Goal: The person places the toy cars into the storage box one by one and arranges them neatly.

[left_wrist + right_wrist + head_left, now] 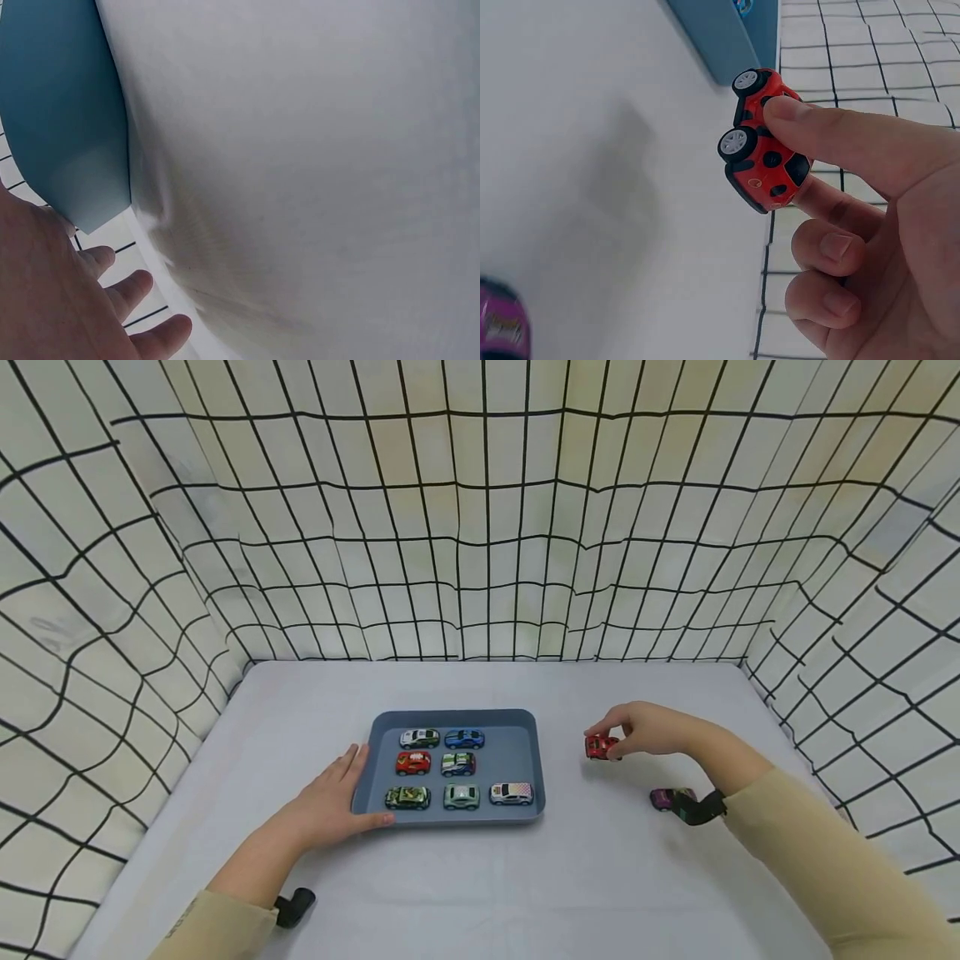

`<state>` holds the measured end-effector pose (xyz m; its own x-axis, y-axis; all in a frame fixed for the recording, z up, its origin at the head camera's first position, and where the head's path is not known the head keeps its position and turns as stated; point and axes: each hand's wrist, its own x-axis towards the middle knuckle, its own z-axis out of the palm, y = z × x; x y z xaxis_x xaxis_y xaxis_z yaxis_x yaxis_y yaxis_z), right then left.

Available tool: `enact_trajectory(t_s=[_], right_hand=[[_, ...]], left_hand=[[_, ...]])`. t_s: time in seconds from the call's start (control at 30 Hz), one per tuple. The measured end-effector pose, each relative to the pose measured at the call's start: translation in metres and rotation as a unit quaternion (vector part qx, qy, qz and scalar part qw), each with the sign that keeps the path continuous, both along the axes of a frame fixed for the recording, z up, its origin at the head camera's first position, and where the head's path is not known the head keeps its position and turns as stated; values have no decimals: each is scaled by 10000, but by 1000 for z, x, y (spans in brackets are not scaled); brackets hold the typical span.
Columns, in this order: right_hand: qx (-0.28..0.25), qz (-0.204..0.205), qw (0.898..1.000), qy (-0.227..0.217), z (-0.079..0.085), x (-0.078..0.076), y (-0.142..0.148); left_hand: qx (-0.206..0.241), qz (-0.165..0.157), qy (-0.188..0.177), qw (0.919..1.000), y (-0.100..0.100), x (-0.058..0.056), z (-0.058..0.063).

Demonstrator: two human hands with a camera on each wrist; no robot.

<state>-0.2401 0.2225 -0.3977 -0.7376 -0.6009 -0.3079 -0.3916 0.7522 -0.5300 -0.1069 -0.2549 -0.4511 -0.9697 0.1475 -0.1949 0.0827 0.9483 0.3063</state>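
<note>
Between thumb and fingers, my right hand [651,728] pinches a red toy car with black spots [769,150]. It is held above the table, right of the blue-grey tray [528,752]. My left hand [330,797] lies with extended fingers along the tray's left side, its thumb at the front left corner. Several toy cars stand in the tray: white-and-green [419,739] and blue [464,739] at the back, red [413,763] and white-blue-green [458,764] in the middle, camouflage [408,797], pale green [461,797] and white [512,793] along the front.
A purple toy car [662,799] sits on the white table [480,885] under my right forearm, partly hidden by the black wrist camera mount [701,810]. White cloth with a black grid [487,527] walls the table at the back and both sides.
</note>
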Motion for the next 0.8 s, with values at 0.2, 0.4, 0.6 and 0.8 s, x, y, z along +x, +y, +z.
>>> enact_trajectory(t_s=[0.2,0.4,0.6,0.8], right_hand=[[-111,272,9996,45,7,-4,-36],[-190,519,9985,53,8,-4,-74],[-200,831,9962,142,3,-4,-109],[-187,920,9954,168,-2,-5,-129]], left_hand=[[6,0,-3,10000,0,0,1],[6,-8,-27,10000,-1,1,1],[-8,1,-41,10000,-1,2,2],[-24,-35,-39,10000,-2,0,-1]])
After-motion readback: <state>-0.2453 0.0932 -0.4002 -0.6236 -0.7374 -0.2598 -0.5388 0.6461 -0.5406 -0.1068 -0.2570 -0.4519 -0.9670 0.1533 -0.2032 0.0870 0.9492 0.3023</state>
